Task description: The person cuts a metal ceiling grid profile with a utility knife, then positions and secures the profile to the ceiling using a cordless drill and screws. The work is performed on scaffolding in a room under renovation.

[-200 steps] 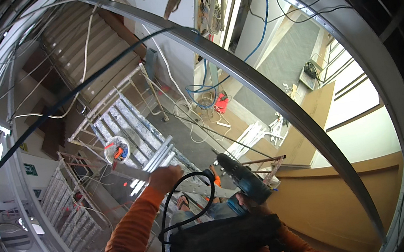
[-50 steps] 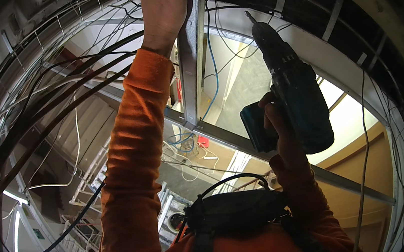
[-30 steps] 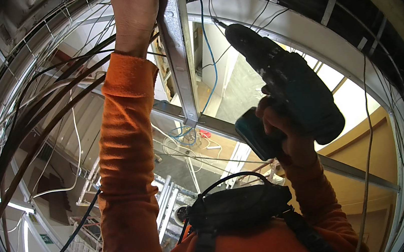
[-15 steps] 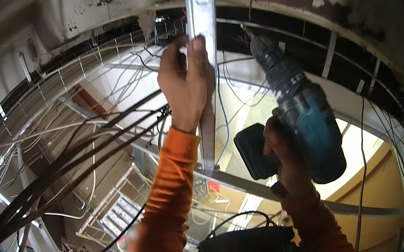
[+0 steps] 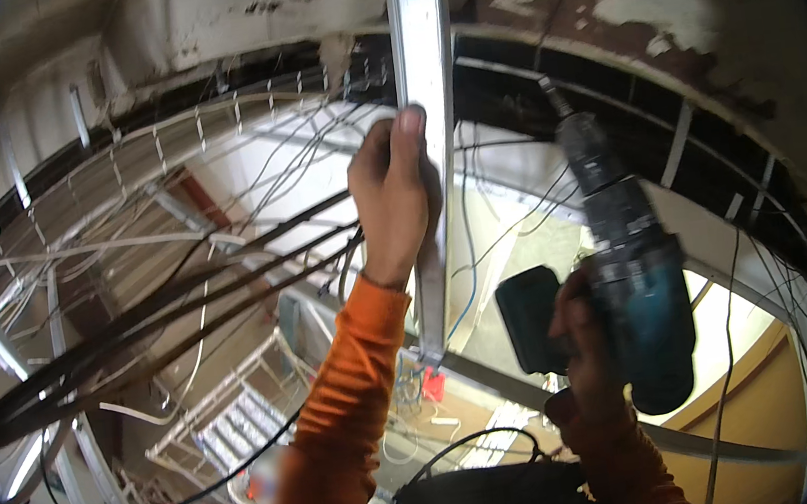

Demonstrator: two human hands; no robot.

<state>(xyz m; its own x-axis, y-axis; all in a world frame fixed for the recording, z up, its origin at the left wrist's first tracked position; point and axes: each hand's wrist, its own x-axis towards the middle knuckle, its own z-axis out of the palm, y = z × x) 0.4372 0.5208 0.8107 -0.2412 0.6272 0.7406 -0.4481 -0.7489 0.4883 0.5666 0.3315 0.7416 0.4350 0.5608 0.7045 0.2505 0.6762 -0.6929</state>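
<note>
A shiny metal channel [image 5: 421, 28] runs down from the upper edge through the middle of the view. My left hand [image 5: 393, 208] is closed round its left side, thumb pointing up along its face; the fingertips behind it are partly hidden. To the right, my right hand [image 5: 583, 336] grips a teal and black cordless drill [image 5: 645, 293] by the handle. Its battery [image 5: 531, 322] points left, and the bit [image 5: 556, 100] points up, apart from the channel. Orange sleeves cover both forearms.
Dark thick cables [image 5: 180, 315] cross at left behind my left arm. A wire-mesh tray [image 5: 159, 151] curves along the ceiling edge. Far below stand a white scaffold [image 5: 242, 413] and a person, blurred. A black bag [image 5: 494, 498] sits at my chest. Thin wires hang at right.
The view has shifted a little. My left fingers have curled in closer to the thumb, and the hand sits slightly lower on the channel. The drill stays in my right hand, pointing more steeply up.
</note>
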